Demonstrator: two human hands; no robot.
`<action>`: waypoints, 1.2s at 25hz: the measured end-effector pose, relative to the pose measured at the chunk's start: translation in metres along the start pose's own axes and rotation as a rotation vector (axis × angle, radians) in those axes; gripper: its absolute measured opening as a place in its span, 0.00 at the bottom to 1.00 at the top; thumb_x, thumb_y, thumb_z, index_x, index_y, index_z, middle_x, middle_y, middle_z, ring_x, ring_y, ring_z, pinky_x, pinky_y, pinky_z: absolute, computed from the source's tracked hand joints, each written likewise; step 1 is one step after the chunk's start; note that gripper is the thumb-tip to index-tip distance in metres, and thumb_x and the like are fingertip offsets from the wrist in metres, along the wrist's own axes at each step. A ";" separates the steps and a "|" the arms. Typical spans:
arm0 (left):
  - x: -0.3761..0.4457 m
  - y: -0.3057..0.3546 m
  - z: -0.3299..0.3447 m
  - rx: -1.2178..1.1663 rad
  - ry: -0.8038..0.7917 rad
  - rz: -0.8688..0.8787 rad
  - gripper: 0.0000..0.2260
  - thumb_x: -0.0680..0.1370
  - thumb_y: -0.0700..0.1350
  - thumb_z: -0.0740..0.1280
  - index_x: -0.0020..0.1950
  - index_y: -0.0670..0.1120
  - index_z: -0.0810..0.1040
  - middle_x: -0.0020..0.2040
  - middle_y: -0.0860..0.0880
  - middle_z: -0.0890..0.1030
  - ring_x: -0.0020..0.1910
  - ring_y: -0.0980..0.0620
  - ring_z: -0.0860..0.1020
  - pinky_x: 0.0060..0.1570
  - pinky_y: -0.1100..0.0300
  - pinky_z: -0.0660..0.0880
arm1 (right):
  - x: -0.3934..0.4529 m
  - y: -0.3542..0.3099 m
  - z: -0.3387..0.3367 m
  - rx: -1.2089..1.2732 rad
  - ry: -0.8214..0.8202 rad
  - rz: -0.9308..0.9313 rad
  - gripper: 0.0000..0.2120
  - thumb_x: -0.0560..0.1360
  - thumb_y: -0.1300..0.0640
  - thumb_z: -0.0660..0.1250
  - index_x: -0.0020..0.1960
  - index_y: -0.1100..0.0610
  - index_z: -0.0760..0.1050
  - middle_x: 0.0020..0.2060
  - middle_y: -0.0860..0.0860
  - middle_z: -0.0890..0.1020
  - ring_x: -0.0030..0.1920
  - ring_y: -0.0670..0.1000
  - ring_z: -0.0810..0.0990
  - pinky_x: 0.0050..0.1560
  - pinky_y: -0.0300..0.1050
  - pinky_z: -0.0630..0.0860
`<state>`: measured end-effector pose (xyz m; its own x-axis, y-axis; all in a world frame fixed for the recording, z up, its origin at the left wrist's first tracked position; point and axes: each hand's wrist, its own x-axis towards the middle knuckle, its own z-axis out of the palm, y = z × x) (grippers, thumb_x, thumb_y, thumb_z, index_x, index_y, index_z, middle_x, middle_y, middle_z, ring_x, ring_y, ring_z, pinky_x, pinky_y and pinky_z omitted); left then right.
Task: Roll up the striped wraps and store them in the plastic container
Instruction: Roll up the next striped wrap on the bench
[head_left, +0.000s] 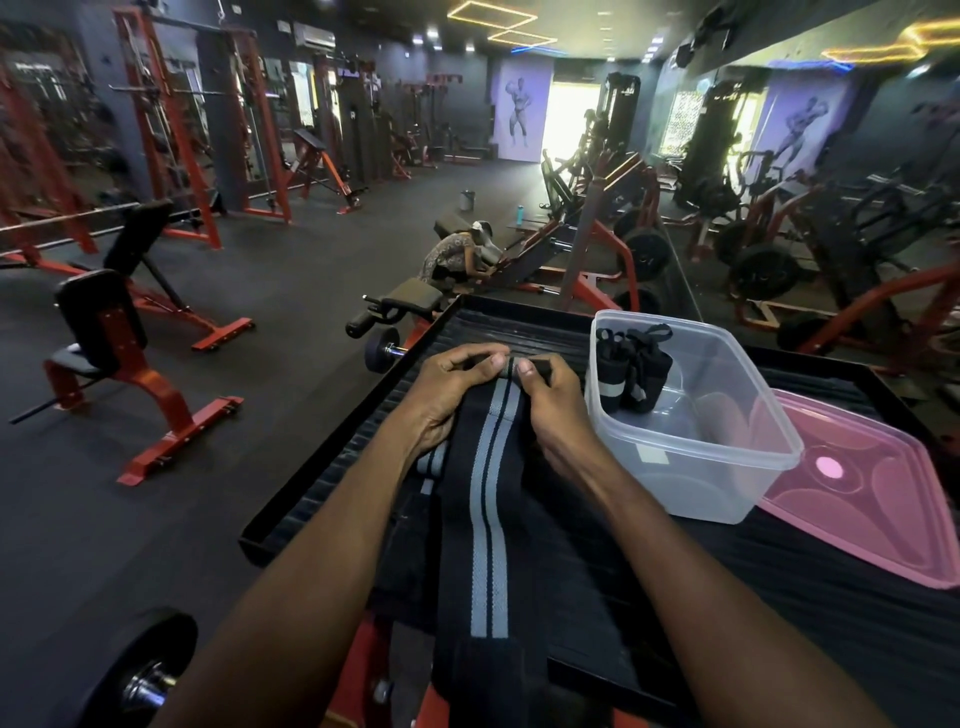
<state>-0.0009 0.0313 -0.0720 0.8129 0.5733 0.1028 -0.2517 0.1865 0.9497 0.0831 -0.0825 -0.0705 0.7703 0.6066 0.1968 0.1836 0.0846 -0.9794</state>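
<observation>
Black ribbed matting covers the bench (332, 483) in a dim gym of red machines, where the left hand (447, 395) and right hand (550, 400) pinch a striped wrap's (488, 519) rolled end. Rolled wraps (631, 376) stand inside the plastic container (727, 467), beside its pink lid (872, 499).

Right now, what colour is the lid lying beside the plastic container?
Translucent pink lid, clearest in the head view.

Both hands (498, 395) on striped wrap (488, 499)
</observation>
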 end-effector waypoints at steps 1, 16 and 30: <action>0.000 0.000 0.001 -0.016 0.007 -0.026 0.15 0.72 0.45 0.75 0.55 0.39 0.84 0.53 0.40 0.84 0.54 0.42 0.81 0.62 0.47 0.76 | 0.000 0.000 -0.001 -0.011 0.002 -0.037 0.03 0.81 0.57 0.64 0.49 0.55 0.75 0.49 0.57 0.83 0.53 0.56 0.82 0.60 0.57 0.77; -0.004 0.002 0.003 0.180 0.055 0.066 0.02 0.76 0.39 0.72 0.46 0.44 0.84 0.44 0.47 0.85 0.46 0.49 0.83 0.50 0.56 0.80 | 0.003 0.003 -0.008 -0.134 -0.062 -0.198 0.05 0.76 0.64 0.68 0.51 0.57 0.78 0.48 0.52 0.83 0.53 0.51 0.80 0.58 0.47 0.75; -0.003 0.001 0.002 0.252 0.127 0.147 0.03 0.76 0.37 0.72 0.50 0.41 0.82 0.45 0.46 0.84 0.45 0.52 0.82 0.52 0.56 0.79 | 0.001 0.002 -0.005 -0.004 -0.048 -0.055 0.01 0.78 0.55 0.69 0.50 0.52 0.78 0.48 0.50 0.84 0.52 0.51 0.83 0.59 0.50 0.78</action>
<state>-0.0022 0.0279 -0.0704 0.7011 0.6777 0.2217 -0.2105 -0.1004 0.9724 0.0875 -0.0850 -0.0722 0.7286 0.6385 0.2479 0.2274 0.1159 -0.9669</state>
